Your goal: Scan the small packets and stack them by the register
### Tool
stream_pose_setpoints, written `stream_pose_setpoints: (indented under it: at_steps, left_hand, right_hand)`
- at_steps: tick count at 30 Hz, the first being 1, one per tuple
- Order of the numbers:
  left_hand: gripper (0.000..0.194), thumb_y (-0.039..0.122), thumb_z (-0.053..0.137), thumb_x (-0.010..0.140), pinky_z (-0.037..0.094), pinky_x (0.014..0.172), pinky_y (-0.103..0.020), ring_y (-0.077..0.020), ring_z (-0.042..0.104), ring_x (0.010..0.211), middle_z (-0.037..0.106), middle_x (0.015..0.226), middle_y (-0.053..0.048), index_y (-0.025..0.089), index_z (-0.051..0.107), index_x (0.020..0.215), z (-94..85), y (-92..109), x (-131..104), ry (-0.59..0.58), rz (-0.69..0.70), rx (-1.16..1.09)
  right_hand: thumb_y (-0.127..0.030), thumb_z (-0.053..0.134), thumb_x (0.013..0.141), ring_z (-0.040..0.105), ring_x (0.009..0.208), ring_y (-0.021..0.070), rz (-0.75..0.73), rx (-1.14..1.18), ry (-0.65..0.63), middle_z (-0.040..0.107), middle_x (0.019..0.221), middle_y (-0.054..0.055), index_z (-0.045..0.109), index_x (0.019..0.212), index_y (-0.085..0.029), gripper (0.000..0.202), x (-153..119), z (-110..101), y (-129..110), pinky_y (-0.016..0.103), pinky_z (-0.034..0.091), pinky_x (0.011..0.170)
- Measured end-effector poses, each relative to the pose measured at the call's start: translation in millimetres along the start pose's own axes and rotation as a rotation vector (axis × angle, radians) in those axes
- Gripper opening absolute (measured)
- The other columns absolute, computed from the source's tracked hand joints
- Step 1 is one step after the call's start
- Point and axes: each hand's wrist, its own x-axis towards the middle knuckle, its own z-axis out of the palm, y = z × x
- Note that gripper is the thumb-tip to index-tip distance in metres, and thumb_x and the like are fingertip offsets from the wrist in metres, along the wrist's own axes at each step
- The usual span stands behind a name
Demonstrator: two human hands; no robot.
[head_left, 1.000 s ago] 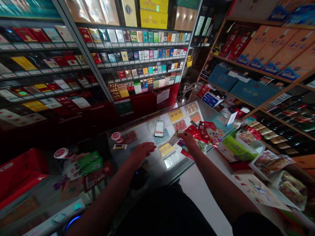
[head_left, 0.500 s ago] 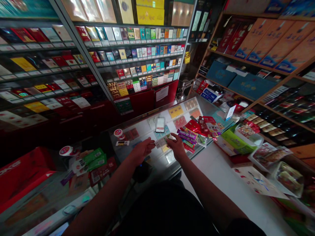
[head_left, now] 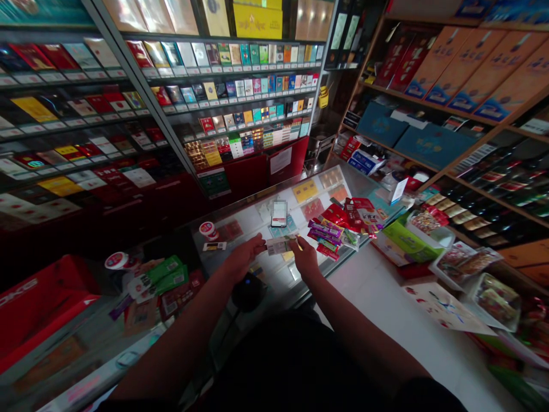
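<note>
Between my hands, over the glass counter (head_left: 261, 214), is a small flat pale packet (head_left: 278, 245) with a bit of green near its right end; its exact kind is not clear. My left hand (head_left: 246, 257) pinches its left edge, fingers closed. At the other end, my right hand (head_left: 306, 257) grips it between thumb and fingers. A phone (head_left: 278, 213) with a lit screen lies just beyond the packet. To the right of my right hand is a pile of purple snack sticks (head_left: 326, 232) and red snack packets (head_left: 360, 212).
Left on the counter stand a round tub (head_left: 208, 230) and a small flat bar (head_left: 214, 246). A black round device (head_left: 249, 292) sits below my left hand. Green packets (head_left: 167, 274) and a red box (head_left: 43, 309) lie left. Cigarette shelves (head_left: 240, 74) stand behind; snack trays (head_left: 454, 260) stand right.
My fingers have drawn in on the packet, and it now lies straighter and more visible between them. The view has shifted slightly; the pile stays put.
</note>
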Motion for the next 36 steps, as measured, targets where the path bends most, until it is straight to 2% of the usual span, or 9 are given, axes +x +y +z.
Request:
stream_pose_setpoints:
  at_steps: [4,8,12,14,16,19,23,31,36]
  left_hand:
    - [0.055,0.069,0.078,0.077,0.052,0.101,-0.047,-0.0354,0.064,0.123,0.078,0.111,-0.015,0.020,0.074,0.101,-9.6,-7.1,5.0,0.042,-0.021,-0.057]
    - [0.059,0.069,0.079,0.076,0.054,0.095,-0.047,-0.0354,0.063,0.123,0.075,0.119,-0.016,0.020,0.071,0.108,-19.9,-10.5,9.9,0.056,-0.051,-0.060]
    - [0.069,0.079,0.070,0.077,0.034,0.117,-0.054,-0.0392,0.056,0.136,0.077,0.118,-0.018,0.018,0.072,0.107,-31.1,-9.7,14.3,0.030,-0.084,0.046]
    - [0.071,0.082,0.066,0.078,0.024,0.122,-0.053,-0.0392,0.053,0.140,0.078,0.118,-0.018,0.018,0.072,0.108,-36.6,-9.1,17.0,0.017,-0.075,0.079]
    - [0.072,0.083,0.065,0.078,0.022,0.123,-0.053,-0.0393,0.052,0.142,0.077,0.119,-0.019,0.017,0.071,0.108,-41.4,-8.8,19.8,-0.004,-0.069,0.091]
    - [0.072,0.083,0.066,0.076,0.025,0.122,-0.052,-0.0395,0.053,0.142,0.075,0.126,-0.019,0.018,0.070,0.107,-46.9,-8.9,22.5,-0.004,-0.065,0.078]
    - [0.071,0.082,0.069,0.074,0.027,0.121,-0.052,-0.0387,0.051,0.145,0.069,0.141,-0.019,0.020,0.070,0.109,-52.6,-10.7,21.6,-0.003,-0.062,0.058]
    - [0.073,0.084,0.064,0.077,0.023,0.124,-0.053,-0.0396,0.047,0.147,0.074,0.129,-0.021,0.019,0.072,0.111,-61.3,-19.3,19.0,-0.005,-0.110,0.134]
    - [0.060,0.072,0.072,0.080,0.044,0.110,-0.048,-0.0381,0.057,0.136,0.073,0.126,-0.021,0.019,0.073,0.107,-58.8,-18.5,16.4,0.029,-0.086,0.003]
  right_hand:
    - [-0.061,0.051,0.095,0.068,0.102,0.0269,0.025,-0.035,-0.009,0.077,0.098,0.008,0.075,0.103,-0.020,0.048,-7.2,-0.2,-0.4,0.038,0.051,0.095]
    - [-0.061,0.050,0.095,0.068,0.112,0.0275,0.043,0.029,0.007,0.077,0.110,0.011,0.074,0.102,-0.020,0.048,-10.7,2.2,3.5,0.038,0.050,0.098]
    - [-0.060,0.051,0.096,0.067,0.120,0.0291,0.053,0.057,-0.016,0.076,0.120,0.013,0.077,0.102,-0.019,0.048,-14.2,4.9,4.5,0.040,0.050,0.104]
    - [-0.059,0.054,0.096,0.064,0.130,0.0309,0.086,0.051,-0.016,0.073,0.132,0.015,0.079,0.105,-0.019,0.048,-16.3,6.5,4.5,0.043,0.047,0.112]
    - [-0.059,0.056,0.095,0.058,0.141,0.0323,0.121,0.041,-0.013,0.067,0.145,0.015,0.080,0.110,-0.020,0.048,-18.7,8.2,5.6,0.046,0.041,0.119]
    - [-0.060,0.056,0.096,0.051,0.148,0.0320,0.137,0.015,-0.036,0.063,0.152,0.012,0.080,0.114,-0.023,0.048,-22.3,10.6,10.0,0.046,0.037,0.124]
    - [-0.061,0.058,0.096,0.049,0.150,0.0343,0.139,0.004,-0.053,0.070,0.142,0.011,0.080,0.116,-0.024,0.048,-27.0,12.7,16.5,0.049,0.037,0.124]
    - [-0.066,0.059,0.093,0.050,0.150,0.0321,0.170,0.006,-0.075,0.053,0.161,0.015,0.081,0.119,-0.018,0.058,-36.2,15.1,14.3,0.044,0.034,0.125]
    - [-0.064,0.062,0.092,0.054,0.146,0.0343,0.149,0.000,-0.061,0.059,0.155,0.016,0.081,0.118,-0.019,0.056,-36.4,16.0,11.8,0.048,0.039,0.122]
